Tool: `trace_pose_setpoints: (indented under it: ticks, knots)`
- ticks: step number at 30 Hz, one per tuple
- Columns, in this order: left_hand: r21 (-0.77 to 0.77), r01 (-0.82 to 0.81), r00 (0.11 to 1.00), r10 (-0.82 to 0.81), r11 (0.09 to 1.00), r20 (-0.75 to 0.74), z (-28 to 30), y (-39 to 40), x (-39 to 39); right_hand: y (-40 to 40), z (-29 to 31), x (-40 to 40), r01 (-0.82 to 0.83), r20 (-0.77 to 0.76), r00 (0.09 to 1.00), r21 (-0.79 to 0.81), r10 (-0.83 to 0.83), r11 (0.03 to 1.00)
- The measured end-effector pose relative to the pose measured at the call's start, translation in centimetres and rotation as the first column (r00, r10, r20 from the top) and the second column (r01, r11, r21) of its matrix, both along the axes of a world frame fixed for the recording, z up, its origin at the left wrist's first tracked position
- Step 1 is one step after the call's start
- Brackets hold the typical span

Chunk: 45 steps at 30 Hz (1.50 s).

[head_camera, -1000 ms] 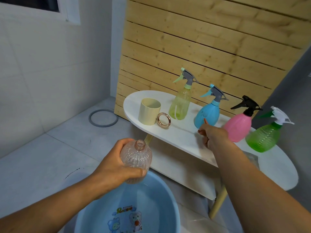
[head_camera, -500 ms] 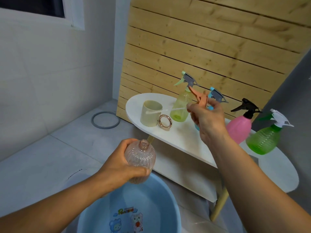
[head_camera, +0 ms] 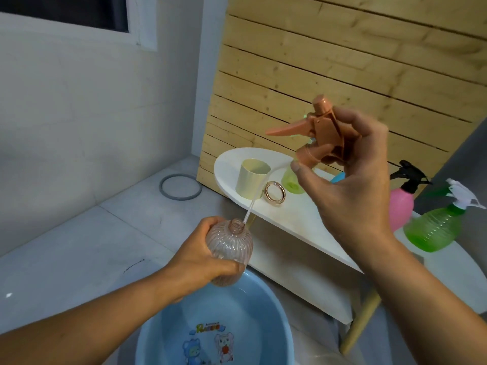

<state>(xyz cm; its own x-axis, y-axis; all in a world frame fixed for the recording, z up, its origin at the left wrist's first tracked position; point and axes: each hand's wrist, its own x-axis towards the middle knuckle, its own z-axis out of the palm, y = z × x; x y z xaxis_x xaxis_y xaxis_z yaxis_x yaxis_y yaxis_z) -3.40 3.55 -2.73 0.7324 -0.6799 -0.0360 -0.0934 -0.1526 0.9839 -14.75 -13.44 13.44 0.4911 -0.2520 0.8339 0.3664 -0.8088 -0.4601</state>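
Observation:
My left hand (head_camera: 196, 262) grips a clear, ribbed, pinkish bottle (head_camera: 228, 248) with an uncapped neck, held above a blue basin (head_camera: 274, 322). My right hand (head_camera: 345, 185) holds an orange-pink trigger sprayer head (head_camera: 316, 133) up in front of the white table (head_camera: 297, 222). Its thin clear dip tube (head_camera: 257, 192) hangs down to the left, and the tip sits right beside the bottle's mouth.
On the white table stand a cream cup (head_camera: 251, 180), a rose-gold ring (head_camera: 274, 193), a yellow-green bottle (head_camera: 291, 184) partly behind my right hand, a pink spray bottle (head_camera: 400, 204) and a green one (head_camera: 437, 227). A grey ring (head_camera: 180, 186) lies on the tiled floor by the wooden panel.
My right hand picked the sprayer head up from the table and carried it up and toward me; the tube tip now reaches the bottle's mouth. The left hand holds the bottle almost unmoved.

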Motion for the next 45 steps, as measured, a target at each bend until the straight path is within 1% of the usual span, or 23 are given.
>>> trace_pose_setpoints:
  ticks: [3, 5, 8, 10, 12, 16, 20, 22, 24, 26, 28, 33, 36, 41, 43, 45]
  knots:
    - [-0.008, 0.008, 1.000, -0.008, 1.000, 0.000, 0.1, 0.0, -0.3, 0.5, -1.0, 0.2, -0.013, 0.013, 1.000, -0.025, 0.014, 1.000]
    - [-0.014, 0.009, 1.000, -0.009, 1.000, 0.005, 0.0, 0.0, -0.4, 1.0, -1.5, 0.2, -0.027, 0.013, 1.000, -0.070, 0.028, 0.997]
    - [-0.023, 0.009, 1.000, -0.009, 1.000, 0.003, 0.0, 0.0, -0.4, 1.6, -2.0, -0.1, -0.048, -0.011, 0.999, -0.170, 0.047, 0.984]
    - [-0.030, 0.001, 1.000, -0.001, 1.000, 0.000, -0.1, 0.1, -0.3, 2.0, -2.4, -0.2, -0.076, -0.048, 0.997, -0.199, 0.068, 0.977]
    - [-0.034, -0.010, 1.000, 0.010, 0.999, 0.003, -0.1, 0.1, -0.3, 2.2, -2.8, -0.2, -0.123, -0.117, 0.988, -0.163, 0.104, 0.979]
    - [-0.031, -0.015, 1.000, 0.015, 0.999, 0.001, -0.1, 0.1, -0.2, 2.4, -3.5, 0.2, -0.199, -0.270, 0.945, -0.033, 0.183, 0.979]
    - [-0.043, 0.002, 1.000, -0.002, 0.999, 0.007, 0.1, 0.2, -0.5, 2.1, -4.7, 0.6, -0.199, -0.458, 0.857, 0.129, 0.236, 0.972]
    - [-0.056, 0.024, 1.000, -0.023, 0.998, 0.015, 0.2, 0.2, -0.7, 2.0, -5.1, 0.8, -0.182, -0.528, 0.816, 0.152, 0.236, 0.971]
    - [-0.068, 0.043, 0.999, -0.042, 0.997, 0.016, 0.3, 0.2, -0.9, 2.1, -5.4, 0.9, -0.175, -0.563, 0.789, 0.181, 0.248, 0.968]
    - [-0.073, 0.057, 0.998, -0.056, 0.996, 0.007, 0.1, 0.1, -1.1, 2.2, -5.5, 1.1, -0.195, -0.570, 0.762, 0.253, 0.308, 0.948]
    - [-0.074, 0.067, 0.998, -0.068, 0.995, 0.000, 0.0, 0.1, -1.2, 2.0, -5.6, 1.3, -0.212, -0.593, 0.731, 0.272, 0.337, 0.939]
    - [-0.106, 0.096, 0.995, -0.096, 0.990, 0.001, 0.0, 0.3, -0.9, 0.8, -5.7, 1.4, -0.211, -0.681, 0.658, 0.243, 0.321, 0.947]
    - [-0.086, 0.106, 0.994, -0.105, 0.991, 0.016, 0.0, 0.4, -0.7, 0.6, -6.0, 1.4, -0.220, -0.716, 0.620, 0.236, 0.322, 0.947]
    - [-0.050, 0.124, 0.992, -0.122, 0.991, 0.043, -0.2, 0.4, -0.8, 0.6, -5.5, 1.7, -0.253, -0.808, 0.532, 0.132, 0.252, 0.958]
    - [-0.033, 0.146, 0.987, -0.144, 0.989, 0.066, -0.3, 0.5, -0.9, 0.6, -5.2, 1.7, -0.258, -0.848, 0.492, 0.071, 0.195, 0.964]
    - [-0.030, 0.151, 0.987, -0.149, 0.988, 0.062, -0.3, 0.5, -1.1, 0.8, -5.0, 1.7, -0.251, -0.870, 0.474, 0.014, 0.135, 0.968]
